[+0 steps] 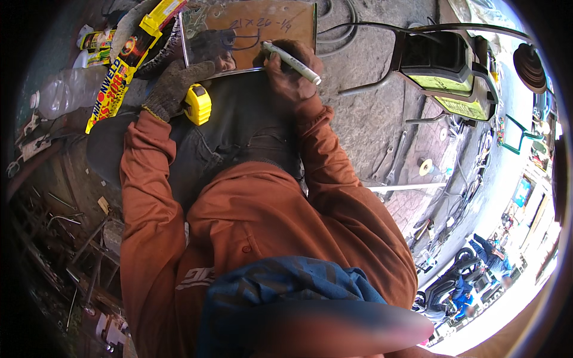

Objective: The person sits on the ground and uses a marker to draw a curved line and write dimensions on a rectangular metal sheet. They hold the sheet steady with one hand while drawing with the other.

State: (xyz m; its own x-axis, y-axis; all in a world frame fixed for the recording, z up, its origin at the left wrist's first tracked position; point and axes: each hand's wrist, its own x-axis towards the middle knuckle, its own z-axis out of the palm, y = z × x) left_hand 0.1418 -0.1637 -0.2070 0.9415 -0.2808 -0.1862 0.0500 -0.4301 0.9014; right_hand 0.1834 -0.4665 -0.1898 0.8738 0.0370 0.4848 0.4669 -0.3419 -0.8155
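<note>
Near the top centre of the frame, the reflective brown rectangular panel, with dark handwritten marks, sits beyond the knees of the dark trousers. The right hand is at its lower right, fingers closed round a slim white marker; contact between tip and surface cannot be made out. The left hand, in a grey knitted glove, has its fingers curled at the panel's lower-left corner, a boxy yellow tape measure just beside them; whether they grip either is unclear. For clean marking, it would help to steady that corner, angle the marker so its tip stays visible, and draw with light, even pressure.
</note>
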